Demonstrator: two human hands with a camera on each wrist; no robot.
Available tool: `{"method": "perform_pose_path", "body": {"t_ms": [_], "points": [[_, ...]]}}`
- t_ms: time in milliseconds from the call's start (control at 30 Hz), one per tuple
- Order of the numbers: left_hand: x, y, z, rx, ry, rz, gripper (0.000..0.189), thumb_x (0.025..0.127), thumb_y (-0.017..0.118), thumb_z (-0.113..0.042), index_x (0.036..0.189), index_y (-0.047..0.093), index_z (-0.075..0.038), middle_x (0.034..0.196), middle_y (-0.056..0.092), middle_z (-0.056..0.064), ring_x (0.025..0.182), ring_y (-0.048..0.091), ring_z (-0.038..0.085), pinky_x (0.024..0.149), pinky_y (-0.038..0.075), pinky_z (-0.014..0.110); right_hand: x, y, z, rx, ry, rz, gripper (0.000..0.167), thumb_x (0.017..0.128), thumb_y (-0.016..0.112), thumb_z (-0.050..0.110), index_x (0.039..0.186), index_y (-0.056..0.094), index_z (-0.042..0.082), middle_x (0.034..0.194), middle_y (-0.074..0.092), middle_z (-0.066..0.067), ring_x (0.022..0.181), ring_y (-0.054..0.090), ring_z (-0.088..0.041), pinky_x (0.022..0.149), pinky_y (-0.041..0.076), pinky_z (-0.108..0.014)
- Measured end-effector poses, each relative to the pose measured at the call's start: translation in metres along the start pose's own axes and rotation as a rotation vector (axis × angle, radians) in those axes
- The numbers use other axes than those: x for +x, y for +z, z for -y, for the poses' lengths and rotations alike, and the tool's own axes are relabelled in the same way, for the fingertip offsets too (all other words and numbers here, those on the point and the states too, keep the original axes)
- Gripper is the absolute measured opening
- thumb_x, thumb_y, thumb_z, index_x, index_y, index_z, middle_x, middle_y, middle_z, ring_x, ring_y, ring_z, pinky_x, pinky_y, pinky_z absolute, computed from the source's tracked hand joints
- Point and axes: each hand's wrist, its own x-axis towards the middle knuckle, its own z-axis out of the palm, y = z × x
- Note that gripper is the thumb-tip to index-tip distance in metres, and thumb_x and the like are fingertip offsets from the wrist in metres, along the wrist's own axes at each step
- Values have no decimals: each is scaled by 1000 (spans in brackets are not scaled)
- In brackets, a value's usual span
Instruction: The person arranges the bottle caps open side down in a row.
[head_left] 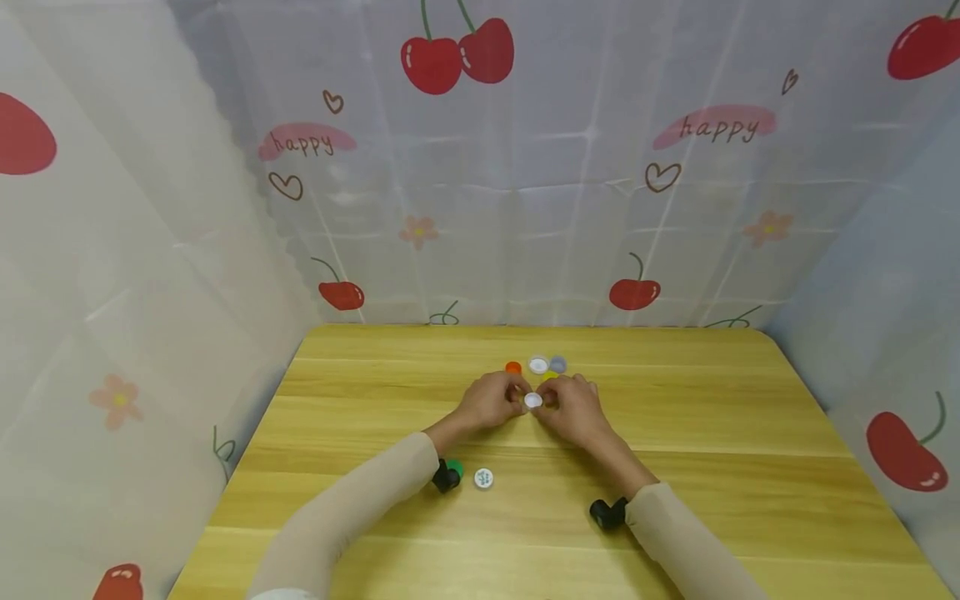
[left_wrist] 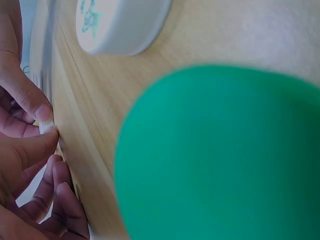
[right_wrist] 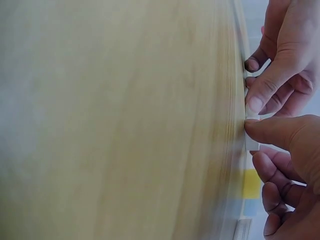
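Observation:
A small white bottle cap (head_left: 533, 401), its pale hollow side up in the head view, is between my two hands. My left hand (head_left: 491, 400) pinches its left edge and my right hand (head_left: 574, 408) pinches its right edge. The right wrist view shows the ridged side of the cap (right_wrist: 252, 142) with both thumbs on it, low over the tabletop. Just behind the hands lie an orange cap (head_left: 513, 367), a white cap (head_left: 538, 364), a greyish cap (head_left: 558, 364) and a yellow cap (head_left: 550, 377), the last partly hidden by my right hand.
Nearer on the wooden table (head_left: 525, 550) lies a white cap with a printed top (head_left: 483, 478). Beside it a green cap (head_left: 455, 467) is partly covered by the black left wrist camera (head_left: 446, 477). A cherry-patterned curtain (head_left: 510, 208) surrounds the table's back and sides.

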Motion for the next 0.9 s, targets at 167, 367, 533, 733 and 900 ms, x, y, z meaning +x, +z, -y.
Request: {"method": "perform_pose_path", "body": {"t_ms": [167, 367, 533, 733, 900], "points": [[4, -3, 4, -65, 47, 39, 21, 95, 84, -17, 115, 80, -19, 88, 71, -3, 76, 59, 8, 70, 47, 23, -1, -3, -2, -1, -13, -1, 19, 90, 89, 26, 101, 81, 12, 89, 71, -2, 84, 46, -21, 81, 28, -39], [-1, -12, 12, -191, 144, 100, 21, 95, 85, -21, 115, 79, -17, 96, 74, -1, 81, 63, 8, 73, 53, 23, -8, -10, -2, 58, -78, -20, 19, 84, 91, 24, 97, 79, 16, 89, 71, 1, 84, 45, -19, 80, 27, -38], [-22, -21, 10, -266, 202, 121, 22, 97, 83, -27, 117, 79, -21, 108, 74, -2, 87, 67, 10, 77, 57, 25, -22, -17, 2, 135, -189, -33, 25, 82, 93, 23, 99, 75, 21, 89, 69, -2, 87, 46, -20, 84, 29, -38], [-57, -20, 8, -297, 276, 54, 24, 96, 84, -33, 119, 78, -29, 112, 72, -9, 93, 67, 9, 80, 59, 25, -42, -20, 8, 220, -351, -55, 29, 81, 92, 19, 101, 72, 22, 89, 67, -2, 92, 50, -25, 89, 32, -35], [-78, -13, 1, -321, 304, 3, 26, 95, 84, -31, 120, 78, -27, 110, 72, -8, 91, 67, 9, 77, 59, 26, -56, -21, 10, 234, -417, -79, 31, 79, 92, 18, 102, 71, 23, 88, 67, 1, 92, 51, -23, 87, 39, -30]]}}
